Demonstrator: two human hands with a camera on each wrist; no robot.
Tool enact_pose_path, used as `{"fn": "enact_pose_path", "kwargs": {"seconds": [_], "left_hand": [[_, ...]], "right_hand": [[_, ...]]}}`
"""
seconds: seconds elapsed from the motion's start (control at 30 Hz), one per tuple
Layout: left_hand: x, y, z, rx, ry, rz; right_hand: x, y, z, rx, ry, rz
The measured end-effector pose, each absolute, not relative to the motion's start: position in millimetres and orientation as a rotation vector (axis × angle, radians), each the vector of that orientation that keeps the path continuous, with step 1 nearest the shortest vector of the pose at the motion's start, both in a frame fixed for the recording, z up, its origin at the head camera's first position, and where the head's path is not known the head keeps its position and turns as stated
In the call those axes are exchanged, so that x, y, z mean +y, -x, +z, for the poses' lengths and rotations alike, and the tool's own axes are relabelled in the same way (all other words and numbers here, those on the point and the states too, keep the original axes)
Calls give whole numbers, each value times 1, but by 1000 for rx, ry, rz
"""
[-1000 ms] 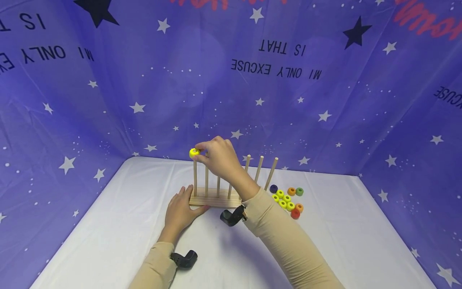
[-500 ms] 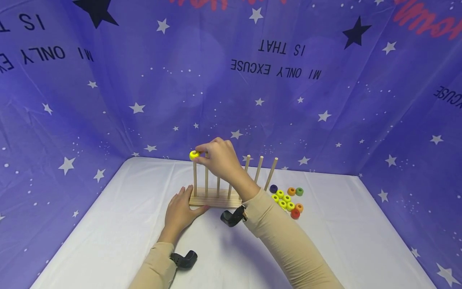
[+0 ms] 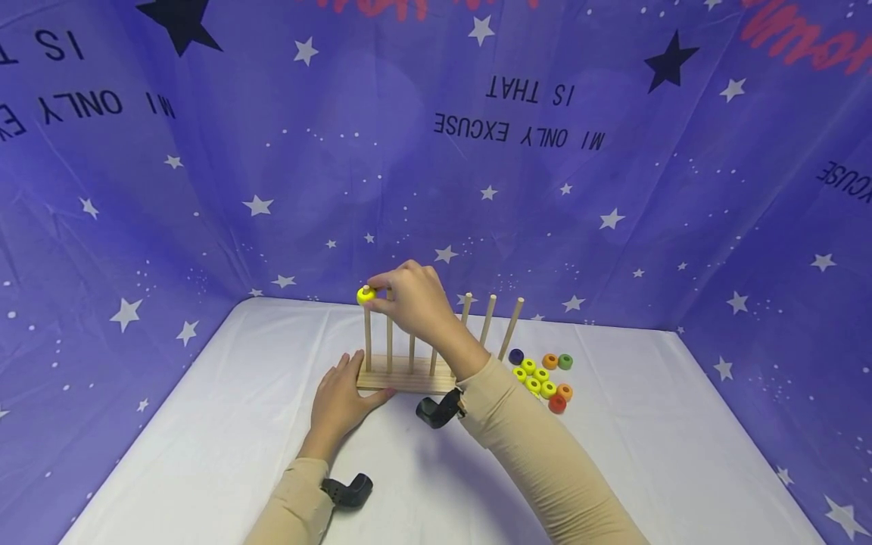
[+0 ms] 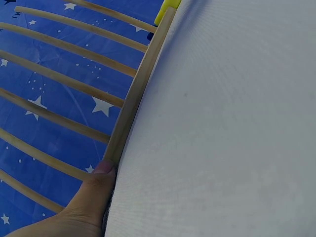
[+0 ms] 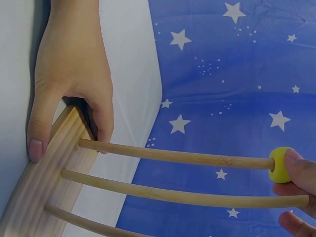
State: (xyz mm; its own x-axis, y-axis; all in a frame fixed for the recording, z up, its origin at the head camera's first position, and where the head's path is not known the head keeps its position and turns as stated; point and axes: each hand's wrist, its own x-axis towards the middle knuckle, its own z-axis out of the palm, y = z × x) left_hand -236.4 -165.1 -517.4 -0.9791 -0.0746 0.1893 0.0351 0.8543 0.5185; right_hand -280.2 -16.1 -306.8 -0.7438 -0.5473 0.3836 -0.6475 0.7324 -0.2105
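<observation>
1. Landmark: the wooden peg rack [image 3: 406,372], standing on the white table [image 3: 204,439]. All places below are given relative to it.
2. Left hand [image 3: 341,401]: rests against the rack's left end. The right wrist view shows the thumb and fingers curled round the base's end [image 5: 64,89], clamping it.
3. Leftmost peg [image 3: 368,333]: stands upright at the rack's left end. Its long axis is vertical, its tip pointing up.
4. Yellow ring [image 3: 365,295]: sits at the top of that peg, with the peg tip just showing through its bore. The ring lies flat, its hole axis in line with the peg.
5. Right hand [image 3: 415,299]: held above the rack's left half, fingertips pinching the ring from its right side [image 5: 279,165]. It is the nearer hand; the left hand is at base level, well below.
6. Judgement: the coming move turns on bore and peg staying coaxial; the free path is straight down the peg.
7. Loose rings [image 3: 543,375]: a cluster of yellow, orange, green, red and dark pieces on the table just right of the rack, untouched.
</observation>
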Motion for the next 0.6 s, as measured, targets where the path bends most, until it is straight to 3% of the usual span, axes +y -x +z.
{"fn": "enact_pose_path", "kwargs": {"seconds": [0.6], "left_hand": [[-165, 236, -517, -2835, -33, -805]], "right_hand": [[-15, 280, -309, -2663, -927, 484]]}}
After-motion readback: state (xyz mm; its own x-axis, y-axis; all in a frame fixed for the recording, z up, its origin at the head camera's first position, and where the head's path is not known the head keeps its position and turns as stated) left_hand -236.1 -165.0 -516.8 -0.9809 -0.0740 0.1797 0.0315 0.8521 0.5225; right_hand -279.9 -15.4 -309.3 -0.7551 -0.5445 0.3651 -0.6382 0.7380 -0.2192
